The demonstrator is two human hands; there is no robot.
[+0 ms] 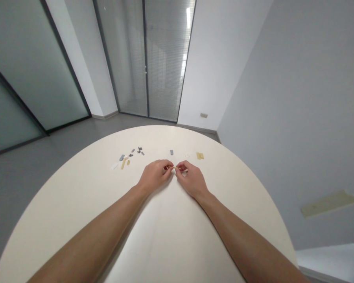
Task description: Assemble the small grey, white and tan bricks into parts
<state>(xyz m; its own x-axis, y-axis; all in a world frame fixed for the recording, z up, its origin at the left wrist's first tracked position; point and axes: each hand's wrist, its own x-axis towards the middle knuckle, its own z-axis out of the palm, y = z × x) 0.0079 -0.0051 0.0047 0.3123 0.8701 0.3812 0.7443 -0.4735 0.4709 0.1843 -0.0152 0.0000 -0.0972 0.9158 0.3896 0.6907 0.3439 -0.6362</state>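
Note:
Both hands meet near the middle of the white table. My left hand point(157, 173) is closed, thumb and fingers pinching one end of a small tan piece point(174, 167). From the other side my right hand point(191, 177) pinches the same piece between thumb and fingertips. The piece looks like a thin toy building brick, mostly covered by the fingers. Just beyond the hands lies a small blue-grey piece point(171, 152). To the right of it are tan flat pieces point(200, 155) and some tiny whitish bits point(187, 155).
On the round white table point(153, 251), a loose group of pieces lies to the left: a long tan strip point(123, 163), a blue-grey piece point(122, 157) and several dark grey bits point(139, 150). Glass partitions point(165, 59) and a white wall point(297, 98) stand beyond the table.

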